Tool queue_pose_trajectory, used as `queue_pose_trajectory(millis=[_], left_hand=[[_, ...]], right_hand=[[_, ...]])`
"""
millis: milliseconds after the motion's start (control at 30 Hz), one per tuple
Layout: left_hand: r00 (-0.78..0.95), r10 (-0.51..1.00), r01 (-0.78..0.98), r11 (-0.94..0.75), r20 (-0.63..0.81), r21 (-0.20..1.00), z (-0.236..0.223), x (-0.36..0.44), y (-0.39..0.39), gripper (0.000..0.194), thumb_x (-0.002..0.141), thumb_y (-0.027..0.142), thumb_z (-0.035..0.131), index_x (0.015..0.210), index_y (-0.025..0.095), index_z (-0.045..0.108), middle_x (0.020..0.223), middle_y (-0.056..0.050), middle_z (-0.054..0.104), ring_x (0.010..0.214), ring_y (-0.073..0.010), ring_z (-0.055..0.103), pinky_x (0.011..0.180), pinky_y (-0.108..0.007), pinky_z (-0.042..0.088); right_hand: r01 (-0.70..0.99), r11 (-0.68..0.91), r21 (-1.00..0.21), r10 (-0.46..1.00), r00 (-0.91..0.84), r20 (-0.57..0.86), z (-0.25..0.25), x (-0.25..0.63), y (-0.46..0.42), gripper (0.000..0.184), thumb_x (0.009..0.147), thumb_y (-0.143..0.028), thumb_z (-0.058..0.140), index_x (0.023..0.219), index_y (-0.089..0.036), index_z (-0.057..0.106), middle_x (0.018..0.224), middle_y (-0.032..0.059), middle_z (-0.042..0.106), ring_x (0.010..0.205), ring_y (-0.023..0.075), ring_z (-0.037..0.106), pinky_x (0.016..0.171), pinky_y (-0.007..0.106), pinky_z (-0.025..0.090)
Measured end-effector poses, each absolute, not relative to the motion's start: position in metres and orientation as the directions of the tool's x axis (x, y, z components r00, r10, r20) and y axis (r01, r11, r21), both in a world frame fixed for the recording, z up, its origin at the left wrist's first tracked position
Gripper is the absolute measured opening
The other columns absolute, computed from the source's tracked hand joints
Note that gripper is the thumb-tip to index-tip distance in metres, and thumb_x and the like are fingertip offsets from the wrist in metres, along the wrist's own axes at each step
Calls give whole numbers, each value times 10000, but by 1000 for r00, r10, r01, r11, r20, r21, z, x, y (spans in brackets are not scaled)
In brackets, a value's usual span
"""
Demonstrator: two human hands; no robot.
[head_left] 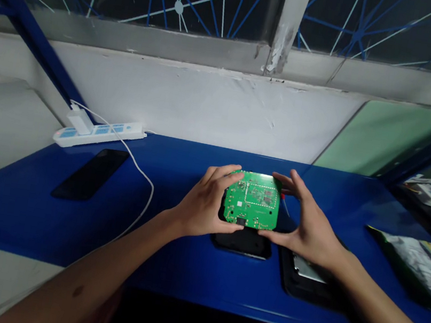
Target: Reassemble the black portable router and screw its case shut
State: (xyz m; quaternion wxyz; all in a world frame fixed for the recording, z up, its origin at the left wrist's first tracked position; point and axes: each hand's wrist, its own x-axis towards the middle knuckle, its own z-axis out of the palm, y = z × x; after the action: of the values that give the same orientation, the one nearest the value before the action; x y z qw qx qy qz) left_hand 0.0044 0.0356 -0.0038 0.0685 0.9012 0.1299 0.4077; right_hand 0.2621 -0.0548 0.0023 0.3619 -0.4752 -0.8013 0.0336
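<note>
Head view: green circuit board [257, 201] held up over the middle of the blue counter [167, 267], populated face towards the camera.
Left hand: grasping the board at its left side, fingers over the far left corner, thumb along the near edge.
Right hand: grasping the same board, fingers at the far right corner, thumb [277, 237] under the near right edge; the left hand [203, 200] and right hand [313, 227] share the load.
Black casing: the shallow black casing [243, 244] lies just nearer than the board, partly hidden by it; contact between them cannot be told.
Right of board: a larger black housing [290, 283] with a metal plate [309, 269], partly under the right forearm; a small red-tipped item [282, 196] behind the right hand, type unclear.
Far left: black smartphone [90, 174] flat; power strip [102, 132] beyond it.
Drop risk: judged moderate; edge-only grip could slip if one thumb eases first.
Component risk: fingertips pressing the face could stress small parts.
Snag risk: lowering the right forearm could knock the housing.
</note>
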Motion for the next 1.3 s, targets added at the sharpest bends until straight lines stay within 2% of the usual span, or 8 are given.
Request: queue_pose_trajectory(millis=[300, 533, 733, 1033, 1200, 1300], left_hand=[[636, 262, 179, -965, 725, 192, -6, 5, 36, 1142, 663, 312, 919, 1526, 217, 176, 1473, -238, 407, 1331, -443, 465, 1033, -658, 460], [651, 300, 270, -950, 697, 157, -7, 5, 34, 1148, 681, 372, 925, 1542, 203, 184, 1522, -241, 393, 1375, -438, 435, 1089, -656, 431], [670, 256, 284, -956, 697, 79, -8, 9, 30, 1135, 707, 425, 905, 1552, 170, 191, 1539, -237, 425, 1419, -401, 425, 1182, -609, 326], [690, 276, 381, -925, 669, -11, -5, 12, 17, 1149, 739, 490, 868, 1599, 202, 163, 1553, -175, 471, 1392, -371, 433, 1189, -556, 191], [730, 306, 409, -912, 612, -32, -2, 14, 13, 1093, 741, 503, 855, 1590, 207, 234, 1547, -165, 478, 1327, -375, 466, 1156, -544, 202], [731, 307, 399, -917, 610, -18, -2, 13, 12, 1053, 757, 508, 836, 1583, 221, 250, 1529, -175, 482, 1291, -385, 481, 1115, -557, 248]], right_hand=[[745, 546, -384, 781, -287, 556, 1, 263, -55, 1229, 757, -477, 832, 1637, -291, -6, 1549, 190, 465, 1334, 396, 561, 1061, 637, 526], [744, 570, -349, 752, -302, 586, 2, 259, -56, 1188, 776, -458, 820, 1638, -274, 25, 1547, 205, 462, 1321, 390, 574, 1032, 627, 552], [764, 573, -295, 741, -329, 586, 5, 255, -58, 1182, 783, -458, 811, 1640, -268, 19, 1537, 202, 481, 1337, 409, 557, 1058, 660, 520], [761, 613, -212, 699, -398, 594, 6, 250, -60, 1140, 819, -446, 786, 1641, -255, 19, 1555, 215, 455, 1388, 412, 515, 1079, 652, 508], [745, 642, -182, 668, -426, 610, 6, 248, -62, 1137, 834, -435, 776, 1640, -246, -2, 1536, 229, 476, 1374, 406, 537, 1069, 653, 516], [724, 649, -234, 684, -420, 596, 7, 248, -62, 1184, 817, -449, 792, 1636, -257, -41, 1569, 222, 448, 1407, 405, 508, 1101, 670, 478]])
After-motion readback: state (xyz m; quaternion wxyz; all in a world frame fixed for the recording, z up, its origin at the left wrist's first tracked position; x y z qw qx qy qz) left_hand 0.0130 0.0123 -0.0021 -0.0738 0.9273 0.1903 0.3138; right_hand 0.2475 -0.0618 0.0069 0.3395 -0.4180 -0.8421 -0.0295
